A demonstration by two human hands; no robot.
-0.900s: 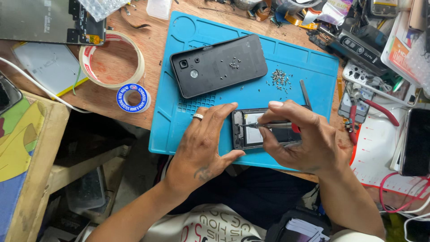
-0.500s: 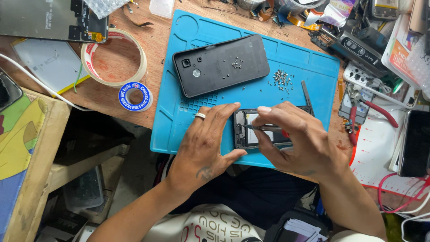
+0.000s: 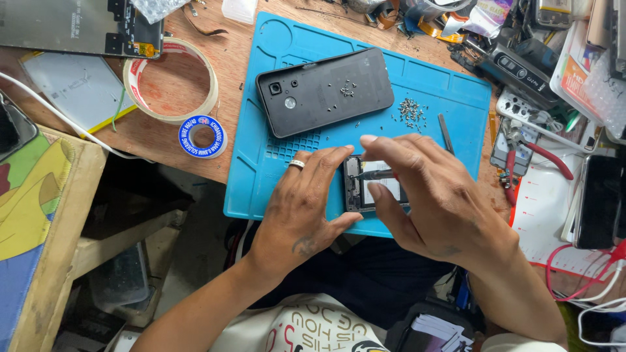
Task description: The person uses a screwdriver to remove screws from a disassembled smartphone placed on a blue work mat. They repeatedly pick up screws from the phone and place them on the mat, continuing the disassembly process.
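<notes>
Unscrewing the opened phone (image 3: 375, 189) on the blue mat (image 3: 287, 176): left hand (image 3: 303, 202) spread steadying it, right hand (image 3: 437, 195) pinching probably a screwdriver (image 3: 378, 175); next calls for lifting the tiny screw cleanly.

A detached dark display panel (image 3: 78, 26) lies at the desk's top-left corner. A round blue-and-white labelled spool (image 3: 203, 137) sits below the tape roll. A crinkled printed packet (image 3: 488, 16) lies top right.

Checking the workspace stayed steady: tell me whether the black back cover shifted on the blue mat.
No. The black back cover lies at the same spot and angle on the blue mat.
</notes>
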